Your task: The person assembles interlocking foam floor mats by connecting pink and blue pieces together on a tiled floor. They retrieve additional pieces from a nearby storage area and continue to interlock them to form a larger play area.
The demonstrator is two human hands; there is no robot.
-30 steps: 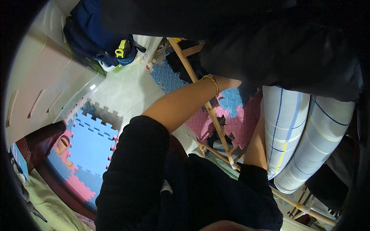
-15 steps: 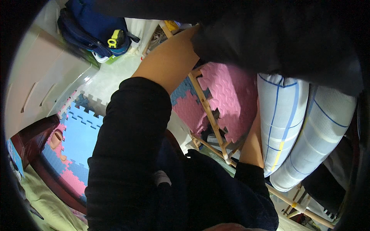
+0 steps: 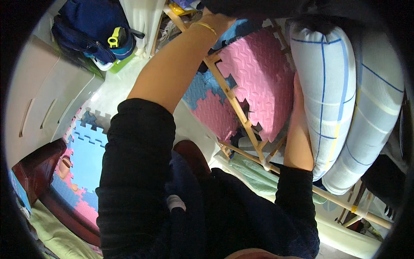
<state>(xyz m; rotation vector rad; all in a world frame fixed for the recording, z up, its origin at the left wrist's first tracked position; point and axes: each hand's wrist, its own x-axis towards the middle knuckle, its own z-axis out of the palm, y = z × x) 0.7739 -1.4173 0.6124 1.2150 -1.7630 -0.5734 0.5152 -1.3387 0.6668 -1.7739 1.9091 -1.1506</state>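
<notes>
Left hand (image 3: 217, 19) has risen from mid-frame to top edge, fingers hidden against dark fabric bundle (image 3: 258, 8), grip unclear. Right hand behind white checked pillow roll (image 3: 327, 99), fingers unseen. Pink foam puzzle mat (image 3: 258, 77) now exposed below left fingers, leaning on wooden rack (image 3: 235, 103).

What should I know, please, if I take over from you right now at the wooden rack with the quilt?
Left hand: raised to the top of the light wooden rack, up against a dark cloth; its fingers are hidden, so the grip is unclear.
Right hand: out of sight behind the rolled white quilt with blue and yellow lines; only the forearm shows, pressed along the quilt's side.
The quilt hangs beside the rack, above the pink foam puzzle mats.
Done: both arms are up at the rack.
Left: I cannot tell whether the quilt is settled; check before letting go.
</notes>
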